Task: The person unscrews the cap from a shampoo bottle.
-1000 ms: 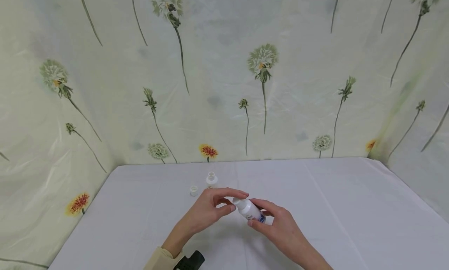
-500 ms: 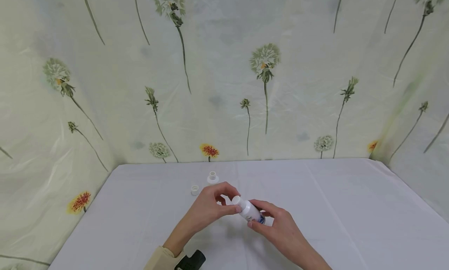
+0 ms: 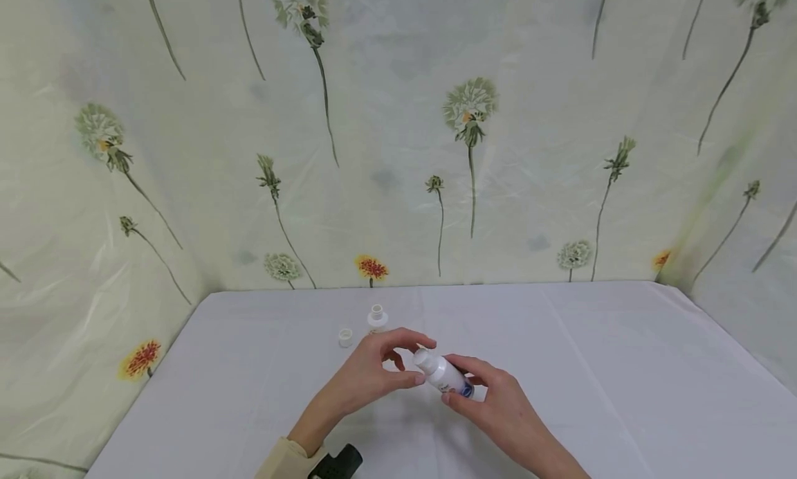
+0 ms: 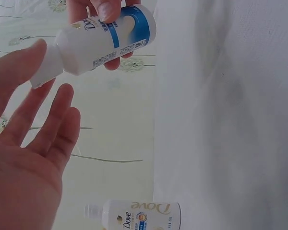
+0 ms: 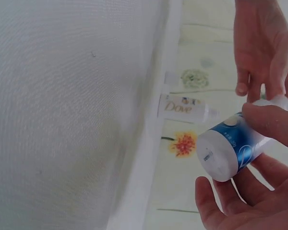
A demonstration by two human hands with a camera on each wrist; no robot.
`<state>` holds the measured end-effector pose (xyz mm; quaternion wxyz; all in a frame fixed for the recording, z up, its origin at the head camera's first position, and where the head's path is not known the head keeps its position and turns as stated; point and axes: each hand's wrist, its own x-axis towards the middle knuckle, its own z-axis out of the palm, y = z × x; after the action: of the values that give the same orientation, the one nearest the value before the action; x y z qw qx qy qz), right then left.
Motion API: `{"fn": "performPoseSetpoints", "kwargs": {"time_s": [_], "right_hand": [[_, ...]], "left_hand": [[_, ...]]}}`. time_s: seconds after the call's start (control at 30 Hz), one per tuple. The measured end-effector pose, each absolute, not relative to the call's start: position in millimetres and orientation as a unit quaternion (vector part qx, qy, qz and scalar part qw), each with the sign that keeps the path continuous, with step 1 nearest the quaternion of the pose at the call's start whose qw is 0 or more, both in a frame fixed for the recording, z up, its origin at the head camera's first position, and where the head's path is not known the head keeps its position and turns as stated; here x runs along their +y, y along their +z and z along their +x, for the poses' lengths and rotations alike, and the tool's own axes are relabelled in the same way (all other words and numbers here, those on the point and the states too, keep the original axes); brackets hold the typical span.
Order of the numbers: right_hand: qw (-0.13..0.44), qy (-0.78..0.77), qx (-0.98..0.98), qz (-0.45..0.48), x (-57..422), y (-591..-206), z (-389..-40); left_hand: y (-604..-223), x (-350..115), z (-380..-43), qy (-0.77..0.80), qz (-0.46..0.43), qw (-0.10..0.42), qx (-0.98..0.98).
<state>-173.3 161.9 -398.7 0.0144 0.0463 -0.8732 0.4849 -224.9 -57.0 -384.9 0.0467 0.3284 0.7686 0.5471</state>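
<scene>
My right hand (image 3: 498, 396) grips a small white Dove bottle (image 4: 103, 40) with a blue band near its base. The bottle is held tilted above the table, its capped end towards my left hand (image 3: 376, 368). Thumb and index finger of the left hand are at the white cap (image 4: 47, 67), one on each side; the other fingers of that hand are loosely bent beneath it. Behind the left hand a second white Dove bottle (image 5: 182, 108) stands upright, its neck uncapped. A loose white cap (image 3: 345, 338) lies on the table to its left.
A white cloth covers the table (image 3: 591, 368). Behind it and at both sides hangs a pale curtain (image 3: 386, 140) printed with dandelions and orange flowers. A black device (image 3: 339, 462) sits at the left wrist, by a cream sleeve (image 3: 288, 459).
The left thumb and index finger have shifted around the cap, closing on it and then spreading wider. The right hand keeps its grip, and the bottle stays at nearly the same tilt.
</scene>
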Motion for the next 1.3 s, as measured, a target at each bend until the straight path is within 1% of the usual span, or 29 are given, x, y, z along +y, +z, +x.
{"fn": "performPoseSetpoints", "kwargs": {"time_s": [0.17,0.5,0.67,0.83,0.97,1.17,1.3], "right_hand": [[0.006,0.494,-0.869,0.028,162.0,-398.5,-174.2],[0.024,0.488,-0.871,0.043,163.2,-399.8,-172.1],[0.03,0.481,-0.874,0.052,163.1,-400.2,-170.3],[0.028,0.48,-0.876,0.049,161.8,-400.1,-171.6],[0.022,0.475,-0.879,0.046,160.5,-400.9,-173.1],[0.017,0.47,-0.882,0.041,160.4,-401.0,-174.4],[0.018,0.468,-0.883,0.039,160.6,-400.2,-175.1]], "left_hand": [[-385.7,-59.0,-225.0,0.543,0.339,0.039,0.767],[-387.1,-57.1,-225.3,0.514,0.287,0.026,0.808],[-388.1,-57.0,-225.5,0.519,0.279,0.033,0.807],[-387.4,-57.4,-225.5,0.517,0.274,0.053,0.809],[-386.9,-57.6,-225.3,0.515,0.295,0.069,0.802],[-386.1,-59.4,-226.0,0.522,0.36,0.069,0.77],[-386.6,-60.8,-227.4,0.525,0.378,0.068,0.759]]}}
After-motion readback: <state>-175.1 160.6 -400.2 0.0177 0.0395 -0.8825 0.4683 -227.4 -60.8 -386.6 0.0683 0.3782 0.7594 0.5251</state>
